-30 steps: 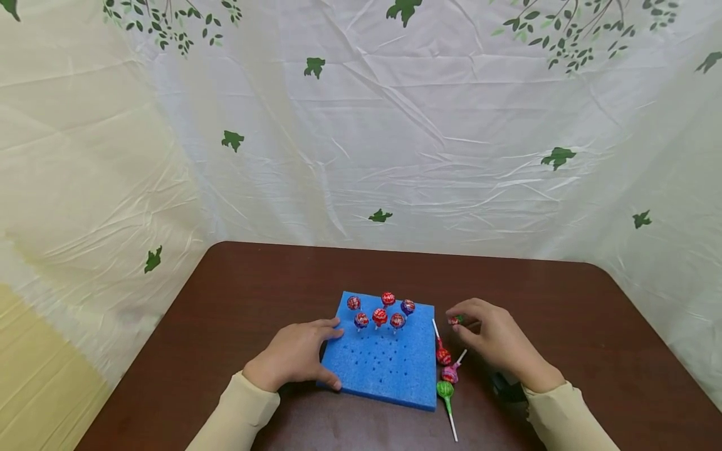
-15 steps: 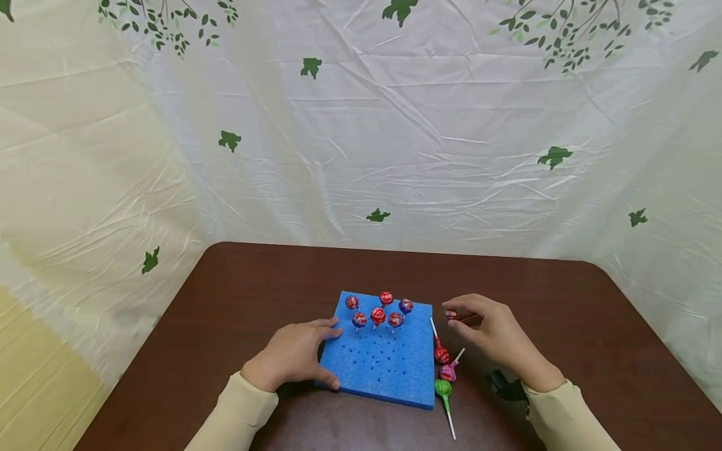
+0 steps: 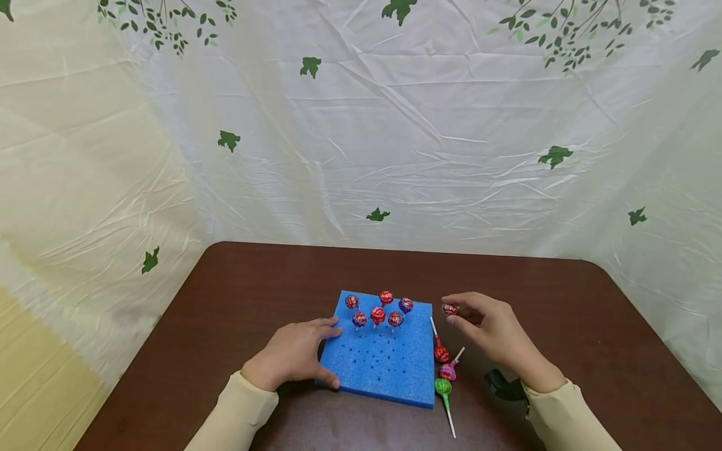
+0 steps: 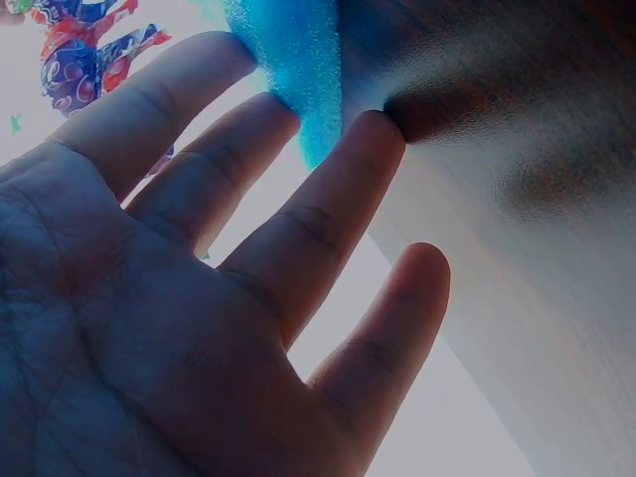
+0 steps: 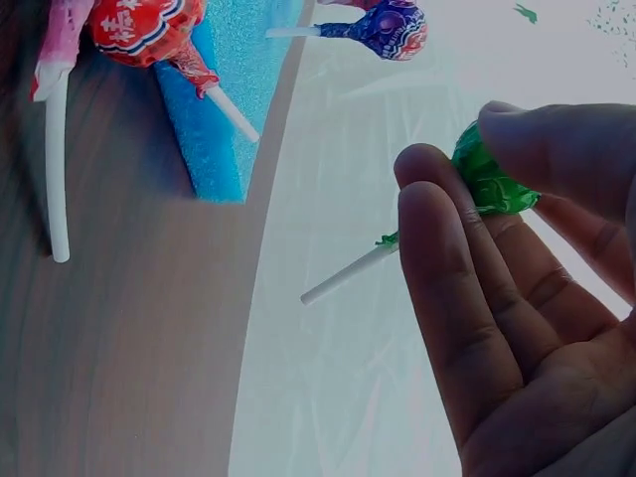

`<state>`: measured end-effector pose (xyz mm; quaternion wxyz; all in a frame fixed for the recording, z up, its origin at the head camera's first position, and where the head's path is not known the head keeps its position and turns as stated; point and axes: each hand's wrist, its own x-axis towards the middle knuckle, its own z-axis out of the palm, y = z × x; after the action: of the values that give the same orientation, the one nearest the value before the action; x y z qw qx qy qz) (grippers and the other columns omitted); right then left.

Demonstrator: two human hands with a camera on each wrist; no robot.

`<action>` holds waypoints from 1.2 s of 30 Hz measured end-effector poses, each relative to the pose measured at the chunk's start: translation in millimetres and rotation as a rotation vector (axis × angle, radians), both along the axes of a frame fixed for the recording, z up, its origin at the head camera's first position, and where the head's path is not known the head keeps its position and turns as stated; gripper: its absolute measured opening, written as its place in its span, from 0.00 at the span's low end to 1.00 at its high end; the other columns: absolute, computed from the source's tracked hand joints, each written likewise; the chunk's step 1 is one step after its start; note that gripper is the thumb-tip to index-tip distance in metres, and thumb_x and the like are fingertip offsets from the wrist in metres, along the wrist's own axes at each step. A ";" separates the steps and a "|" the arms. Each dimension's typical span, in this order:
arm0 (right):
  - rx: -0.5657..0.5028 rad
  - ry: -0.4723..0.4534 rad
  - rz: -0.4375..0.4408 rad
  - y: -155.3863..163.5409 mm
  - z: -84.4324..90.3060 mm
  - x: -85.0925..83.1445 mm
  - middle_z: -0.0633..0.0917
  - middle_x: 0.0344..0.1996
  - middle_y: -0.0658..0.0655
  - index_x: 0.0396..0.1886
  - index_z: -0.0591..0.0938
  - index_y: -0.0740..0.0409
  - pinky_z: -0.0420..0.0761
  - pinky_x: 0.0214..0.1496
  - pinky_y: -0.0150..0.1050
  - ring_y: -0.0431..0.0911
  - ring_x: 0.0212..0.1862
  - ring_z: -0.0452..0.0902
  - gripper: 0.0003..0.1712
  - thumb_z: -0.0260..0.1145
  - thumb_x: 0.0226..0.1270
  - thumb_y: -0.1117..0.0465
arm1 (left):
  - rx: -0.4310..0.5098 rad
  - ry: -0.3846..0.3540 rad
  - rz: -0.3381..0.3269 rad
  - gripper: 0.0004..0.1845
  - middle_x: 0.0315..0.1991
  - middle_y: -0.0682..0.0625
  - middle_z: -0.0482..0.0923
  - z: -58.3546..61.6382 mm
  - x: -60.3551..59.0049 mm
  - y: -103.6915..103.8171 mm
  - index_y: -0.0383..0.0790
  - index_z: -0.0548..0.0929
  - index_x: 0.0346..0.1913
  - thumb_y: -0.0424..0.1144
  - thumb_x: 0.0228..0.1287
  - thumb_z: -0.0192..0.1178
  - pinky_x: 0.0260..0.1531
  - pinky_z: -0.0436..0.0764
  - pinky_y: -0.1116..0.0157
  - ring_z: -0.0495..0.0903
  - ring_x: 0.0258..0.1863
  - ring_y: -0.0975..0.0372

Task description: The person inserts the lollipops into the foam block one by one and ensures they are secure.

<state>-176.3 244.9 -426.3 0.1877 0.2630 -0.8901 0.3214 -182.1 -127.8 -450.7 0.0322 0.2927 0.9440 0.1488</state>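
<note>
My left hand point(image 3: 296, 357) rests along the left side of a blue foam board point(image 3: 389, 391), thumb at its near left corner. Its fingers point(image 4: 318, 224) are spread, nearly straight, with some tips at the foam edge. Several wrapped lollipops stand in the board's far half, among them a red one point(image 3: 378, 315) and a purple-and-red one point(image 3: 406, 305). Just right of the board, my right hand point(image 3: 499, 329) pinches another lollipop point(image 5: 492, 179) by its wrapped head between thumb and fingers. Green wrapper shows in the right wrist view, and its white stick pokes out beyond the fingers.
Three lollipops lie on the brown table point(image 3: 282, 269) along the board's right edge: red point(image 3: 442, 354), pink point(image 3: 448, 371) and green point(image 3: 443, 386). The board's near half has rows of small holes. A pale leaf-patterned curtain point(image 3: 451, 175) hangs behind the table.
My right hand has moved slightly away from me and to the left, and the lollipop in it has turned, its head now showing more clearly. The left hand and board hold still.
</note>
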 end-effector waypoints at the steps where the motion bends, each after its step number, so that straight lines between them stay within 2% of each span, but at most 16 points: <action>1: -0.004 -0.003 0.002 -0.1 0.3 0.2 0.86 0.42 0.48 0.53 0.85 0.56 0.85 0.35 0.36 0.37 0.34 0.82 0.25 0.76 0.55 0.74 | -0.001 0.001 0.000 0.51 0.70 0.48 0.70 0.3 0.1 0.2 0.43 0.79 0.66 0.68 0.37 0.76 0.57 0.75 0.46 0.72 0.65 0.51; 12: -0.036 0.046 0.040 -0.8 4.4 1.3 0.85 0.43 0.47 0.55 0.84 0.58 0.81 0.30 0.33 0.37 0.31 0.79 0.26 0.75 0.55 0.76 | -0.001 -0.008 0.006 0.51 0.70 0.48 0.70 2.8 1.3 1.2 0.43 0.79 0.66 0.67 0.37 0.76 0.57 0.75 0.46 0.72 0.66 0.51; 20: -0.083 0.004 0.069 -6.1 12.1 6.5 0.85 0.43 0.46 0.55 0.84 0.54 0.80 0.29 0.33 0.39 0.29 0.78 0.24 0.73 0.59 0.74 | 0.009 -0.001 0.003 0.51 0.69 0.48 0.70 2.3 1.4 0.2 0.43 0.79 0.66 0.68 0.37 0.76 0.57 0.75 0.46 0.72 0.65 0.51; 26: -0.154 -0.111 0.145 -16.1 14.8 10.2 0.86 0.43 0.48 0.55 0.83 0.54 0.84 0.35 0.36 0.47 0.34 0.84 0.22 0.71 0.62 0.72 | 0.007 0.002 -0.001 0.52 0.69 0.48 0.70 1.7 0.8 -0.3 0.43 0.79 0.66 0.68 0.37 0.76 0.56 0.75 0.46 0.73 0.65 0.51; 32: -0.214 -0.229 0.174 -26.6 18.0 12.3 0.86 0.42 0.50 0.54 0.82 0.53 0.85 0.38 0.39 0.44 0.38 0.85 0.18 0.71 0.66 0.67 | 0.008 0.003 -0.005 0.51 0.69 0.48 0.70 -0.4 0.0 -0.4 0.43 0.79 0.66 0.69 0.37 0.76 0.57 0.75 0.46 0.72 0.65 0.51; 36: -0.249 -0.260 0.186 -33.7 18.6 10.1 0.85 0.41 0.53 0.54 0.82 0.53 0.85 0.36 0.41 0.44 0.38 0.85 0.17 0.70 0.67 0.65 | 0.009 0.005 -0.007 0.51 0.69 0.48 0.71 -1.3 -0.2 0.4 0.42 0.79 0.66 0.68 0.37 0.76 0.57 0.75 0.46 0.72 0.66 0.51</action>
<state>-166.2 211.3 -407.6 0.0718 0.2753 -0.8321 0.4760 -182.3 -127.3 -452.0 0.0289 0.2963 0.9424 0.1522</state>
